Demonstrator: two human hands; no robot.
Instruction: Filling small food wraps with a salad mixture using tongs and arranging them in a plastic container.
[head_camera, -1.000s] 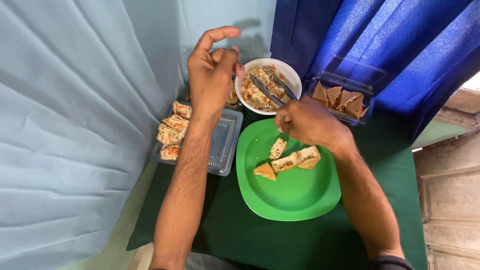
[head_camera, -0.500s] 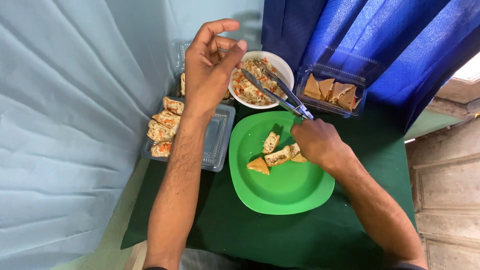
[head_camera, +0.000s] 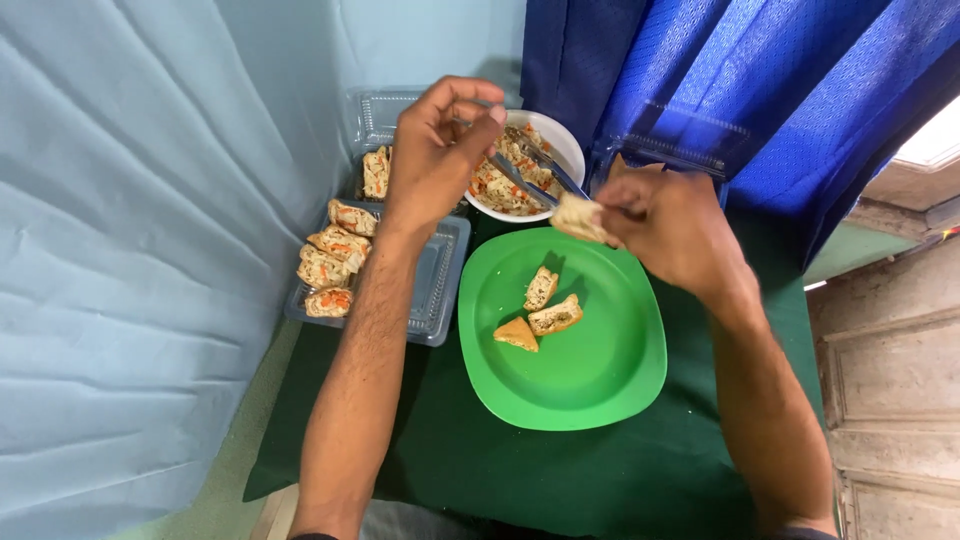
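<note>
Head view looked down on a small table under a dark green cloth, with pale blue sheeting hanging at the left and deep blue curtain at the back right. Farthest left sat a clear plastic tray holding a row of filled bread pieces. The left hand hovered above the tray's far end, its fingers curled loosely with thumb and forefinger close together; whether it pinched anything could not be told. Behind it stood a white bowl of chopped filling, with metal tongs lying across it, their long axis running from the bowl's left rim toward the right. The green plate lay in the middle, carrying three bread pieces near its left half. The right hand held a bread piece pinched in its fingertips over the plate's far edge, its long axis pointing left. Half a second before, that hand had rested low on the plate beside the tongs, and the plate had carried one more piece.
</note>
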